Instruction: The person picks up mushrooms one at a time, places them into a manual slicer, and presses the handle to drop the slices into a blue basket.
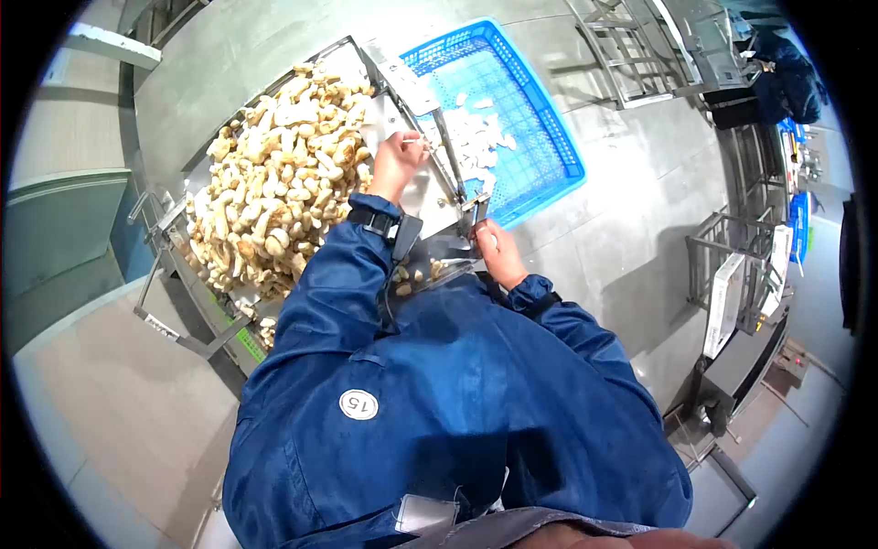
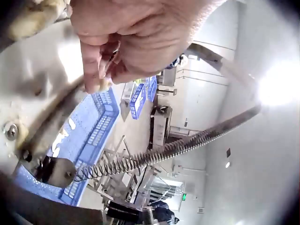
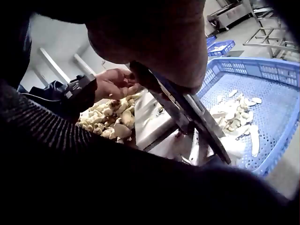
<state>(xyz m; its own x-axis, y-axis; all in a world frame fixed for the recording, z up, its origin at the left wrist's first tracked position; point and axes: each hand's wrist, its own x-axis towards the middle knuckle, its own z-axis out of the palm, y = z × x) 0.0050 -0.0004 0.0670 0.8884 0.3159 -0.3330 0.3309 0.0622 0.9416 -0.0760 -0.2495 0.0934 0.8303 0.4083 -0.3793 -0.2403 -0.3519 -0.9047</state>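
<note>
head view: gripping a cutter handle [image 1: 476, 207] with the right hand [image 1: 498, 253], holding the left hand [image 1: 400, 163] beside heaped mushrooms [image 1: 283, 174]. left wrist: showing curled fingers [image 2: 92, 70], cannot tell whether pinching anything. right wrist: showing pale slices [image 3: 254, 138] inside a blue basket [image 3: 269, 69].

2 hands [image 1: 401, 163] [image 1: 500, 253], 1 mushroom heap [image 1: 283, 174], 1 cutter [image 1: 450, 151], 1 near crate [image 1: 569, 151] show.

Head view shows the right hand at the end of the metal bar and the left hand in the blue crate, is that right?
No, the left hand isn't in the blue crate. The head view shows it over the work surface, between the mushroom heap and the metal bar. The right hand is as you said.
</note>
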